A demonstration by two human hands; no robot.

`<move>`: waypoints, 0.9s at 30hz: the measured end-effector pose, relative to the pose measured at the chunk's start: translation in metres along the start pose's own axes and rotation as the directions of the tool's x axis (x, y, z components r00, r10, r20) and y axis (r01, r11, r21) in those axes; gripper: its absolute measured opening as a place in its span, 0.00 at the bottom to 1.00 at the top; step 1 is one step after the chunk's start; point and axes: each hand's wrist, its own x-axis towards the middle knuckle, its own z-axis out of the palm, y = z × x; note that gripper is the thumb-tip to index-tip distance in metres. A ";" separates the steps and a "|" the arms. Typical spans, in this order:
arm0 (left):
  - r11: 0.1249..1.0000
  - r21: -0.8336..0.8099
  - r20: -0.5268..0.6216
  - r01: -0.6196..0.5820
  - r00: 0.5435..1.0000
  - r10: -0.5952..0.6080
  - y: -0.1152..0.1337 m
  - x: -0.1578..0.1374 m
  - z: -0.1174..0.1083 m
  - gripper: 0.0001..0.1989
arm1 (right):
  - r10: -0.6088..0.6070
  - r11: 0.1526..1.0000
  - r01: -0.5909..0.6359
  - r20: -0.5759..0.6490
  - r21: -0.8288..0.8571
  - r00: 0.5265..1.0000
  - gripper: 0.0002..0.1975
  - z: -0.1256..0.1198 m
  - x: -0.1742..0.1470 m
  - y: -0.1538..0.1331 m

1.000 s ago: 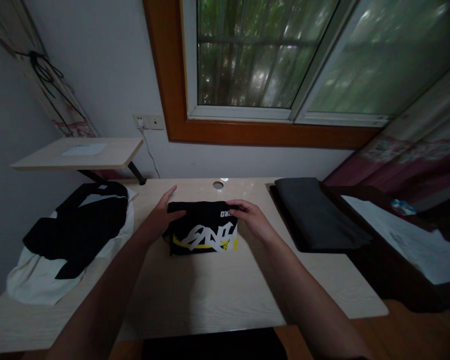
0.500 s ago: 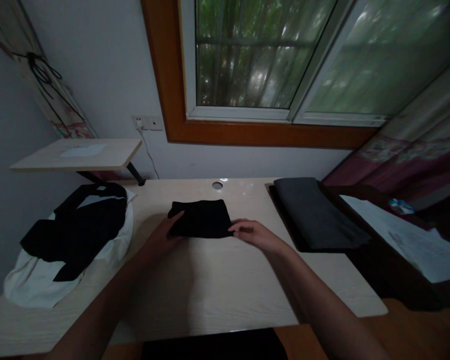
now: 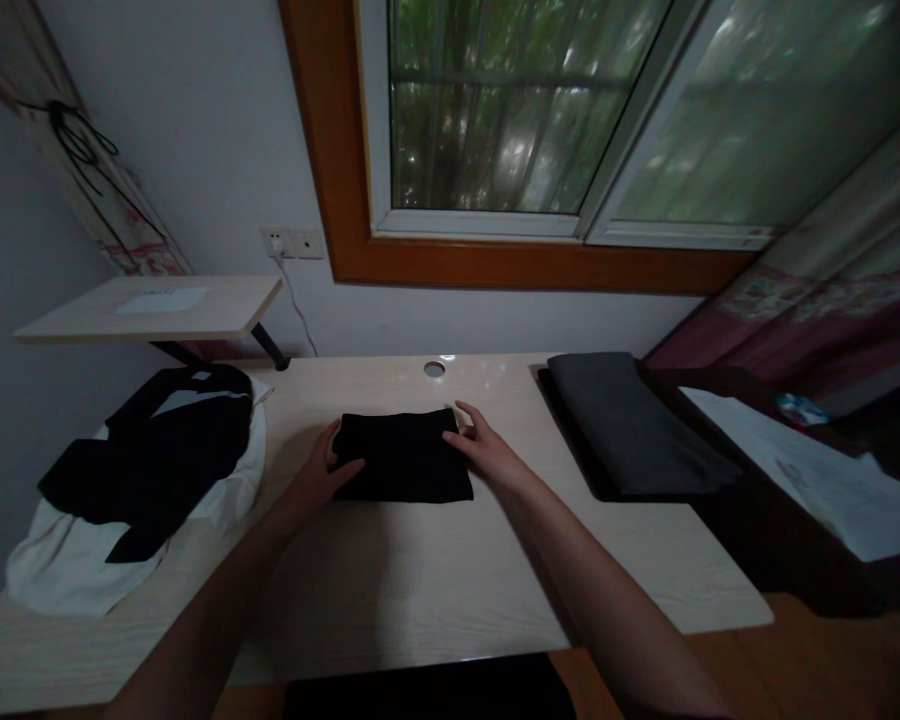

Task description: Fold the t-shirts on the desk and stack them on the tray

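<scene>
A black cloth (image 3: pixel 401 458), folded into a neat rectangle, is in front of me at the middle of the table. I cannot make out what garment it is. My left hand (image 3: pixel 321 474) grips its left side, thumb on top and fingers round the edge, partly hidden. On the opposite side my right hand (image 3: pixel 489 450) has its thumb over the upper right part of the cloth, while its fingers reach round the right edge. Something small and yellowish shows beside the cloth at that corner, too unclear to name.
Black clothing (image 3: pixel 187 440) lies on a white cloth (image 3: pixel 60 575) at the left, below a raised shelf (image 3: pixel 240 310). Dark grey folded fabric (image 3: pixel 607 420) rests at the table's (image 3: pixel 450 590) right. Farther right is a white sheet (image 3: pixel 795 470). A window (image 3: pixel 495 120) is behind.
The black cloth has come slightly nearer to me and looks straighter. My right hand has moved up along its right edge, and my left thumb has shifted lower on the cloth.
</scene>
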 end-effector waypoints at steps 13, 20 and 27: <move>0.994 -0.033 0.074 0.101 0.992 -0.098 0.017 -0.012 -0.006 0.56 | 0.077 0.993 -0.076 -0.008 0.094 0.997 0.33 -0.001 -0.018 0.007; 0.993 0.084 0.008 0.087 0.996 -0.088 0.014 0.009 -0.002 0.54 | 0.043 0.999 -0.043 0.005 0.025 0.999 0.33 -0.001 -0.018 0.011; 0.995 0.011 0.129 0.097 0.987 -0.098 0.006 -0.019 0.010 0.55 | 0.088 0.996 -0.091 0.166 0.011 0.982 0.34 -0.012 -0.026 0.004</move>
